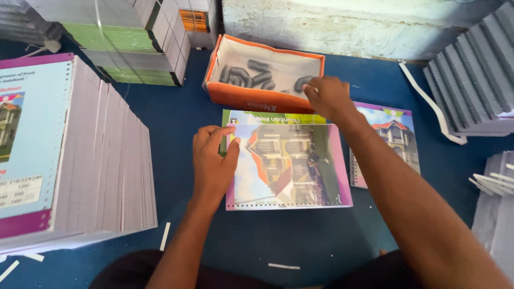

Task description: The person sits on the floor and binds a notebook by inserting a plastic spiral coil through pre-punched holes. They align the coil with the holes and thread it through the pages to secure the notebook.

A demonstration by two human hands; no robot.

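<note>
1. Two hands in view, well apart. Your left hand (213, 160) lies flat, fingers together, palm down on the left edge of the glossy purple-bordered notebook cover with a house picture (289, 166).
2. That cover sits mid-frame on the dark blue tabletop (176, 118), punched holes along its near edge, over a green-topped sheet (267, 117) peeking out behind it.
3. Your right hand (327, 95) reaches over the near wall of the orange cardboard box with a white inside (251, 96); fingers curled at the box rim. You cannot tell whether it grips anything.
4. Inside the box: dark grey plastic coil pieces (251, 75), loose.
5. Under your right forearm, a spiral-bound notebook with the same house picture (393, 136), just beside the cover.
6. Left: tall stack of punched notebook blocks with a pale blue cover (80, 160). Right: grey stacked sheets (476, 75). Far left back: green and grey paper bundles (134, 43).
7. White paper strips (165, 236) scattered on the tabletop near you.
</note>
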